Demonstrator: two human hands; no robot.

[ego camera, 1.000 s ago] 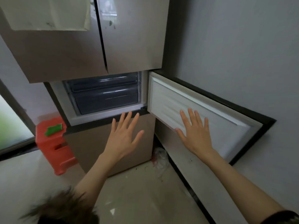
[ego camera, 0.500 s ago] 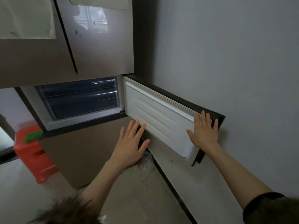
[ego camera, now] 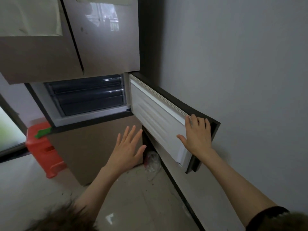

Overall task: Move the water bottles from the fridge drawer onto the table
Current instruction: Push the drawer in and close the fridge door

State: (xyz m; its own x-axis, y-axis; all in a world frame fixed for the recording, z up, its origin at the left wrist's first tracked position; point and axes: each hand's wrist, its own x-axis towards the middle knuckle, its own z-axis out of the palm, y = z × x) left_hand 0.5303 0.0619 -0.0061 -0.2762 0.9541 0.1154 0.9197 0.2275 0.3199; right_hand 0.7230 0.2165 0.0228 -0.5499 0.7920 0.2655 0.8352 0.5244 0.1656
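Two hands are spread wide, gripping nothing: the right hand (ego camera: pixel 197 136) lies flat on the swung-out fridge door (ego camera: pixel 156 114), the left hand (ego camera: pixel 128 147) hovers. No bottles show; the dark drawer (ego camera: pixel 88 99) needs a level pull.

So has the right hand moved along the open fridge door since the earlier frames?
Yes. The right hand has slid outward along the fridge door, from mid-panel to its free edge, away from the hinge.
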